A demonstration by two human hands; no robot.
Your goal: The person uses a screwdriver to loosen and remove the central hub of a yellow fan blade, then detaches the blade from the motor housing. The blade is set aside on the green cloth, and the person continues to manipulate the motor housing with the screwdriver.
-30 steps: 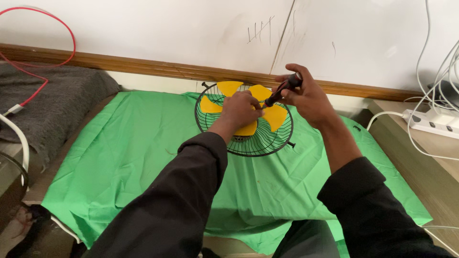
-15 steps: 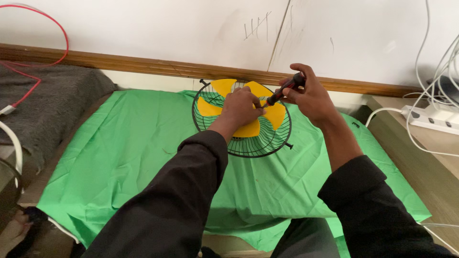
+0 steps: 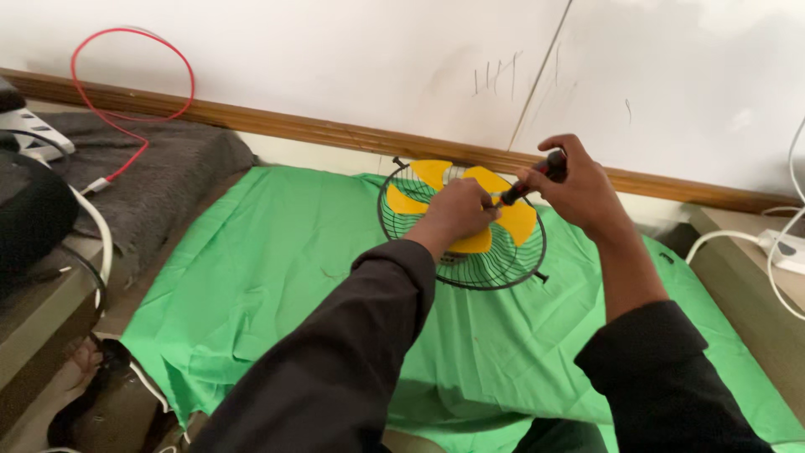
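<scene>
Head view: a left hand (image 3: 457, 211) pressed flat on the hub of yellow fan blades (image 3: 516, 220), seated in a black wire guard (image 3: 394, 231) on a green cloth (image 3: 268, 277), while the right hand (image 3: 579, 189) clenched a screwdriver (image 3: 532, 178) at the centre (fastening apparently unfinished, no front guard fitted).

Green cloth (image 3: 277, 277) spread wide over the desk, a grey blanket (image 3: 159, 168) off to the left with a red wire (image 3: 134, 33) looping above it, and a white power strip (image 3: 784, 247) at far right.
</scene>
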